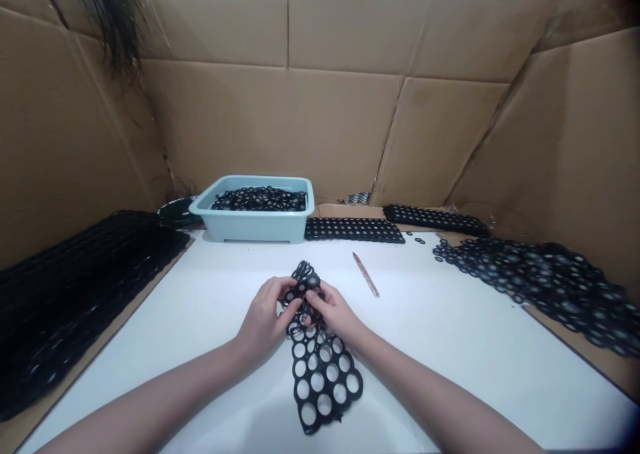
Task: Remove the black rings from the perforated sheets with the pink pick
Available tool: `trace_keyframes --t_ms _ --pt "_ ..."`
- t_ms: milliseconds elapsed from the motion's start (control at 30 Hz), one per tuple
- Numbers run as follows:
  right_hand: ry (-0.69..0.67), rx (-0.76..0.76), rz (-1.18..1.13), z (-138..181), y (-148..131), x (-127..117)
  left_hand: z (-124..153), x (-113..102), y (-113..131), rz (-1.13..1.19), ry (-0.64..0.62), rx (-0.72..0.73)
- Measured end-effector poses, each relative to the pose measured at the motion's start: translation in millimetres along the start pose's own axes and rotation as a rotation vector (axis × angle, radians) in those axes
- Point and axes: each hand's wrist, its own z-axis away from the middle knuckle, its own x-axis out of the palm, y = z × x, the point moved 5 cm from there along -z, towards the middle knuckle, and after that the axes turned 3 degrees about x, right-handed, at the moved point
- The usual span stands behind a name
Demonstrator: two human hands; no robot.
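Several stacked sheets (75, 307) lie far left, set aside from the work. Between them and a heap of loose rings (535, 287), the left hand (263, 317) and right hand (335, 311) close their fingers (280, 291) on the punched sheet's (323, 381) upper end, pinching it from both sides, while its lower end rests on the surface (200, 314) below the fingers.

white counter (450, 361) | 6 o'clock: black perforated rubber sheet (326, 401) | 12 o'clock: pale blue tub (250, 227) | 1 o'clock: black perforated strip (354, 230), slim reddish tool (366, 274)
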Motion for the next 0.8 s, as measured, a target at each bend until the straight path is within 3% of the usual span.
trace_keyframes --t_ms 300,667,800 --pt "0.019 0.041 -0.087 -0.4 2.0 -3.2 -2.6 1.1 -0.5 0.025 -0.068 -0.042" --pt "0.019 0.137 -0.185 3.0 1.1 -1.9 -3.8 0.7 0.6 0.026 -0.060 -0.044" --pt "0.042 0.119 -0.179 1.5 2.9 -2.6 -4.0 -0.5 0.5 0.033 -0.087 -0.110"
